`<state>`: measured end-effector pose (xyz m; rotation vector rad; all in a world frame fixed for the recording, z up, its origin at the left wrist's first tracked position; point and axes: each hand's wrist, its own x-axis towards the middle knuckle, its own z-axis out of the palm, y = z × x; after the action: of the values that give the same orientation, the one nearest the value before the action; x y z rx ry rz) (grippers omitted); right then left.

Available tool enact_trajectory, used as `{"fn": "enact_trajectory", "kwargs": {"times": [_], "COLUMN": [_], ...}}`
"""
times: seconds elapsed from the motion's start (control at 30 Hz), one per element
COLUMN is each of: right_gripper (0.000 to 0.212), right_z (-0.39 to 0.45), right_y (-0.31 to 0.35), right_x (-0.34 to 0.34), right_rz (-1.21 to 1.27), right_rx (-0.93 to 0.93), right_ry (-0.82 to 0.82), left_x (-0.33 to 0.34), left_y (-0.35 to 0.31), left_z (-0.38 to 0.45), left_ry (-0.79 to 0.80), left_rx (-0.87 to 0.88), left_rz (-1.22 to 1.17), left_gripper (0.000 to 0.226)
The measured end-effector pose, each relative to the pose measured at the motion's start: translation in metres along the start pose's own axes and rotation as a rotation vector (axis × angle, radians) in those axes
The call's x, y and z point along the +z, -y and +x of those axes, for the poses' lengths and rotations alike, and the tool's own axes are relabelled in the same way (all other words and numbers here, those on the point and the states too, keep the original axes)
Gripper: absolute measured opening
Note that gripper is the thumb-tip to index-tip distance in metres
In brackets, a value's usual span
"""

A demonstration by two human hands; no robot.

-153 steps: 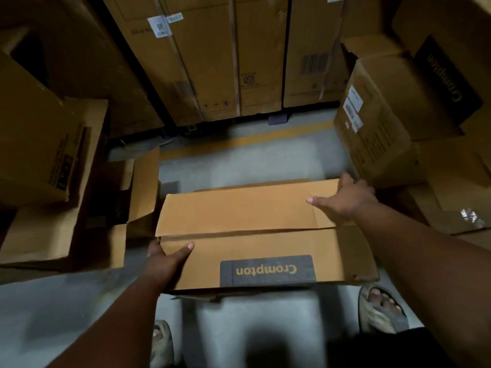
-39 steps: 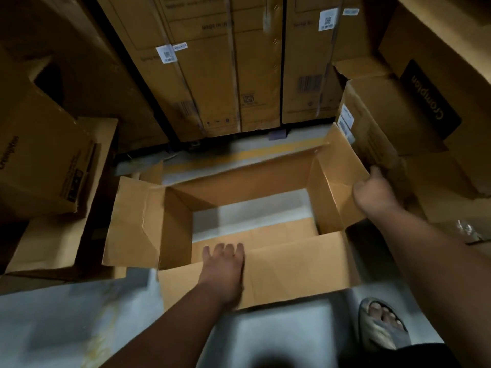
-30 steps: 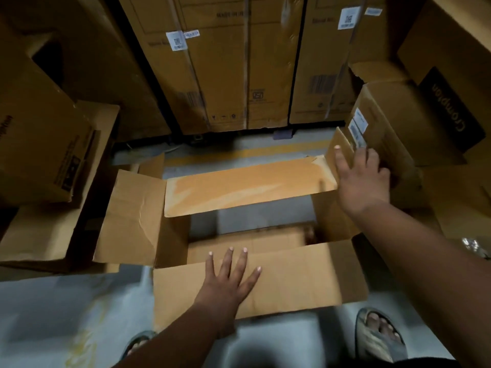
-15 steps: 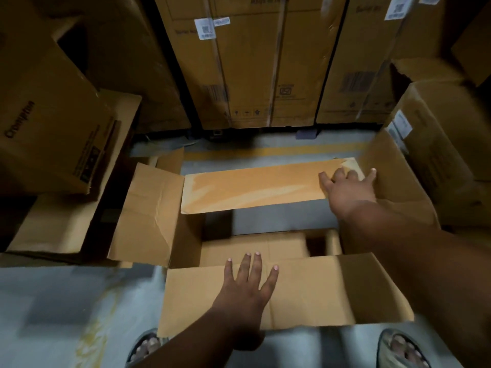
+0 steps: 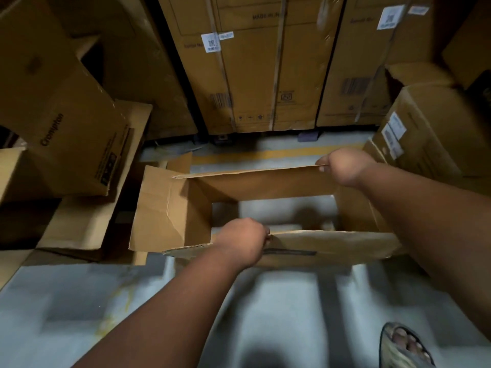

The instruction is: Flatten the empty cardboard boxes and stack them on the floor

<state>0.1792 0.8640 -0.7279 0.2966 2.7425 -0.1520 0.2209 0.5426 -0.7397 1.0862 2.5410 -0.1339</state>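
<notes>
Both flaps, pressed flat a moment ago, are now standing upright: left hand [image 5: 240,241] is gripping the near one, right hand [image 5: 345,166] the far one, box [image 5: 164,208] sitting open-bottomed on floor [image 5: 79,301].

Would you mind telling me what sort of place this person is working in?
Most likely a warehouse or stockroom. Tall sealed cartons with barcodes and shipping labels stand in a row at the back, more branded boxes are piled at the sides, and a yellow line is painted on the bare concrete floor.
</notes>
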Motion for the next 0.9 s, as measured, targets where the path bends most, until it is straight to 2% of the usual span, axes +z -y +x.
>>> {"fn": "enact_trajectory", "kwargs": {"times": [0.2,0.33,0.43,0.5,0.6,0.73,0.8,0.83,0.9], "right_gripper": [0.038,0.033,0.025,0.026,0.036,0.051,0.062,0.067,0.069], "right_z": [-0.030,-0.043,-0.052,-0.054,-0.057,-0.068,-0.082,-0.089,-0.103], "right_y": [0.033,0.059,0.070,0.073,0.076,0.072,0.072,0.073,0.079], "right_x": [-0.022,-0.024,-0.012,0.002,0.013,0.021,0.026,0.029,0.036], "right_rz": [0.016,0.057,0.127,0.162,0.215,0.288,0.295,0.292,0.192], "right_rx": [-0.061,-0.161,-0.214,-0.226,-0.237,-0.223,-0.246,-0.251,-0.274], "right_ry": [0.065,0.104,0.142,0.164,0.182,0.216,0.291,0.323,0.358], "left_x": [-0.013,-0.032,-0.026,-0.011,-0.002,-0.008,-0.021,-0.027,-0.038], "left_y": [-0.031,-0.061,-0.062,-0.045,-0.014,0.019,0.027,0.028,0.022], "left_z": [0.019,0.035,0.044,0.049,0.043,0.038,0.046,0.050,0.054], "left_ry": [-0.070,-0.207,-0.369,-0.507,-0.635,-0.560,-0.535,-0.458,-0.212], "left_rx": [0.080,0.160,0.222,0.198,0.028,-0.036,-0.085,-0.070,-0.014], "left_rz": [0.030,0.049,0.038,0.079,0.120,0.207,0.225,0.251,0.303], "left_gripper": [0.018,0.019,0.010,0.003,0.024,0.069,0.077,0.073,0.039]}}
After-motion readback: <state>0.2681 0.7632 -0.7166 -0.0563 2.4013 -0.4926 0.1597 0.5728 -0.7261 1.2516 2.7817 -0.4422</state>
